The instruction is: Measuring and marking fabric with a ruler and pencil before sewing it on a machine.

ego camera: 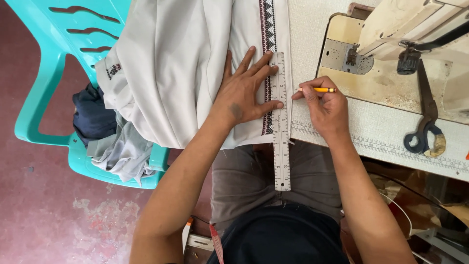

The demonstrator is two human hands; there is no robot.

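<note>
Fingers [259, 66] spread (left hand [244, 93]), pinning ruler [281, 122] | right hand [325, 105] pinching pencil [322, 90] beside it

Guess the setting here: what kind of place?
Probably a small tailoring workshop: a sewing machine on the table, scissors beside it, and white cloth under a ruler.
</note>
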